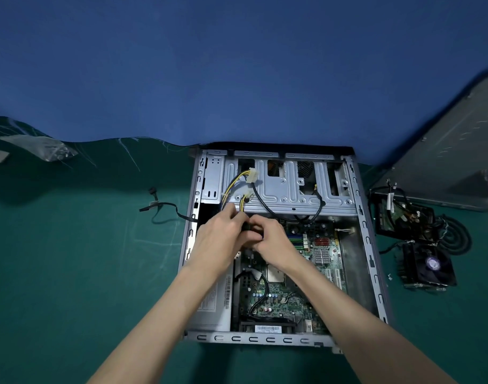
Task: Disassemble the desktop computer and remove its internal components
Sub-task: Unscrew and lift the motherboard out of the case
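Observation:
An open grey desktop case (370,245) lies flat on the green mat. Inside it shows a green motherboard (276,300) and, at the far end, a metal drive cage (287,195). Yellow and black power cables (231,187) with white plugs run over the cage. My left hand (218,236) and my right hand (270,239) meet just below the cage, over the motherboard's upper left. Both pinch a black connector (251,231) between their fingertips; most of it is hidden by the fingers.
A removed black cooling fan (428,267) and a drive with tangled cables (403,214) lie right of the case. The grey side panel (453,162) leans at the far right. A loose black cable (162,209) lies left of the case, a plastic bag (38,146) far left.

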`<state>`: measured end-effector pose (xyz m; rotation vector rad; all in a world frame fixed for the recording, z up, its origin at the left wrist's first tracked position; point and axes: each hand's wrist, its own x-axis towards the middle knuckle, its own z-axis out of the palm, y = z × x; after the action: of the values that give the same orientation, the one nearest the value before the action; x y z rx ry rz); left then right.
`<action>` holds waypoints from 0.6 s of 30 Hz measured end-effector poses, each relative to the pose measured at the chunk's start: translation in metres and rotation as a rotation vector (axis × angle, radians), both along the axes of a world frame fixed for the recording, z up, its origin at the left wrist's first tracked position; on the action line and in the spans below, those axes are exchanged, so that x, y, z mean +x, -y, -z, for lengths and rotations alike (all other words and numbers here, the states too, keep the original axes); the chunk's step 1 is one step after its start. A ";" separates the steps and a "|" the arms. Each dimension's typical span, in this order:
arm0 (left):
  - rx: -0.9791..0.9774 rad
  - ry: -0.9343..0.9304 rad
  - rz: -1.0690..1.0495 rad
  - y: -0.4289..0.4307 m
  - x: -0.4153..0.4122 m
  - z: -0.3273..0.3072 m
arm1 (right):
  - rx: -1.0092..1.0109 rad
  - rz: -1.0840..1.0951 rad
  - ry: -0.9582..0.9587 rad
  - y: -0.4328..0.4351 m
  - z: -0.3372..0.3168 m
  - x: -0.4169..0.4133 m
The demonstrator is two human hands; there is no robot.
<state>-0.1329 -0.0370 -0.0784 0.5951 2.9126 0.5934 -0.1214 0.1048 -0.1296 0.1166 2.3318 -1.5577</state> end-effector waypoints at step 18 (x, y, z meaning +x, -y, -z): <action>-0.018 -0.065 0.031 0.004 -0.001 0.007 | -0.049 -0.016 0.147 -0.009 0.008 -0.005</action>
<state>-0.1338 -0.0406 -0.0852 0.6685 2.9597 0.5543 -0.1259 0.1140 -0.1374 0.1932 2.1755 -1.5433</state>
